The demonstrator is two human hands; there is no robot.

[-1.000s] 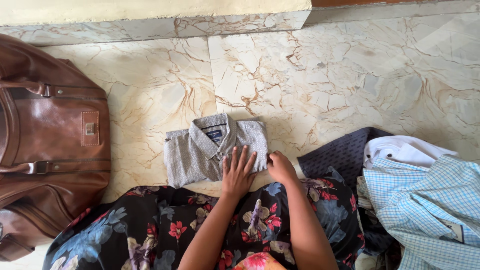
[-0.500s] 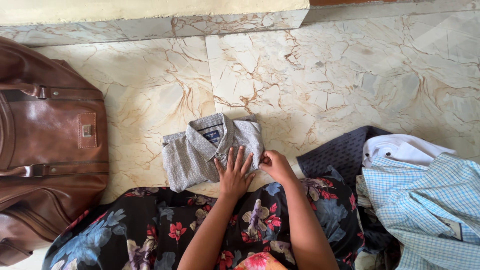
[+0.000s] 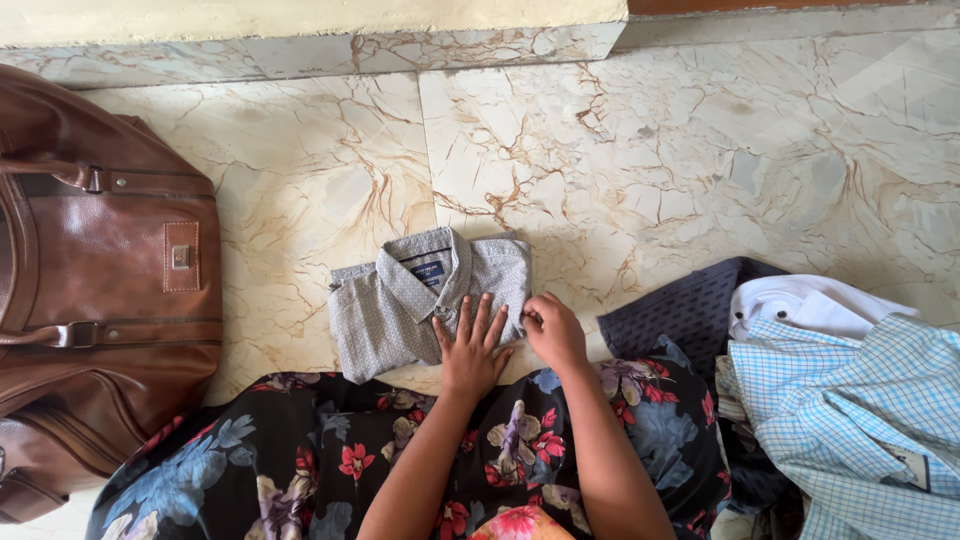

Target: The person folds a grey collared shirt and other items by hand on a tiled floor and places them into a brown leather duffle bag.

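You sit on a marble floor, a brown leather bag at your left and a heap of shirts at your right. The folded grey shirt lies on the floor just ahead of your lap. Your left hand presses flat and open on its lower right part; your right hand pinches its right edge.

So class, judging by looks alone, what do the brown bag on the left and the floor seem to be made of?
Brown bag: probably leather or a good imitation, given its glossy, creased surface, stitched straps and metal buckles. Floor: polished marble or marble-look tile, cream with brown veins, soft reflections and straight joints between the slabs.
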